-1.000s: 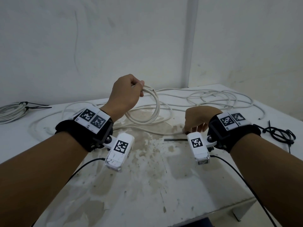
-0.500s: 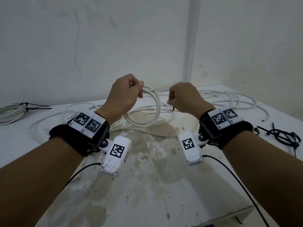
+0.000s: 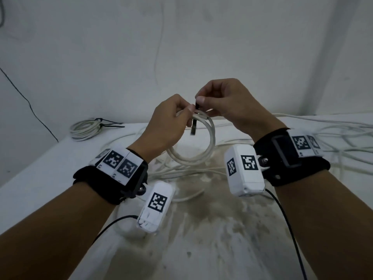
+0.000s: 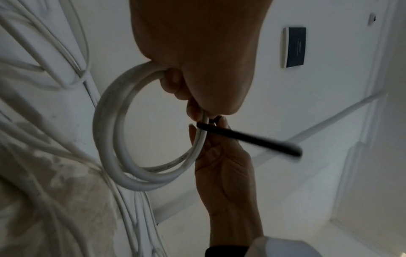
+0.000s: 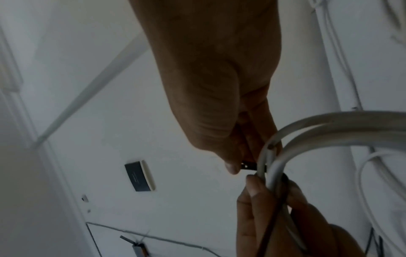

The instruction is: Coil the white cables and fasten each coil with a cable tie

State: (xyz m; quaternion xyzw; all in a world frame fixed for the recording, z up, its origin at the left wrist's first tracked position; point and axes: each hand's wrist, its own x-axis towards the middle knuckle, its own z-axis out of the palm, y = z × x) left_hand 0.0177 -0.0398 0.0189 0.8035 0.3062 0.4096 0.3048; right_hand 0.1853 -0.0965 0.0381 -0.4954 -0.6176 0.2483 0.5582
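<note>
Currently left hand (image 3: pixel 167 126) grips the coil (image 3: pixel 210 144), right hand (image 3: pixel 226 102) pinches the cable tie (image 3: pixel 194 126); a slackened grip risks the loops springing apart.

Loose white cables (image 3: pixel 333 138) crowd table's (image 3: pixel 212 249) far side — near stained surface bare.

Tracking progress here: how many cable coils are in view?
2. One coil is held up by the left hand while the right hand fits a tie. A tied coil lies at the table's far left corner. Others may be hidden.
</note>
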